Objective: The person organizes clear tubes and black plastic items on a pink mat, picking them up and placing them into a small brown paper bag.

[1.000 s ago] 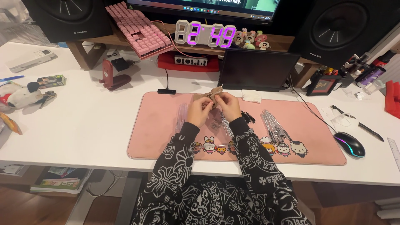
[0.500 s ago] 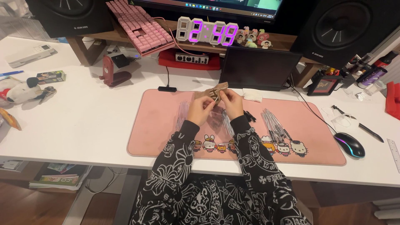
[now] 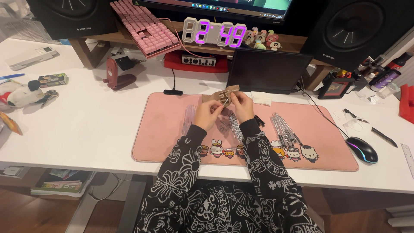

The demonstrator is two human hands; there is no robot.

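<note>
Over a pink desk mat point(image 3: 172, 129) on the white tabletop point(image 3: 86, 125), the left hand point(image 3: 208, 113) and right hand point(image 3: 242, 105) meet, fingers clamped on a small brown cardboard piece point(image 3: 222, 95). Clear pen tubes point(image 3: 284, 129) lie just right; a digital clock point(image 3: 214, 33) glows beyond

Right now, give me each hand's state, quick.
Left hand: closed, pinching a thin clear piece, too small to identify.
Right hand: closed on the same piece, by the brown packet.

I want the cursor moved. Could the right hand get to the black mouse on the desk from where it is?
Probably yes: the right hand is on a small brown piece, but only bare pink mat lies toward the mouse.
</note>
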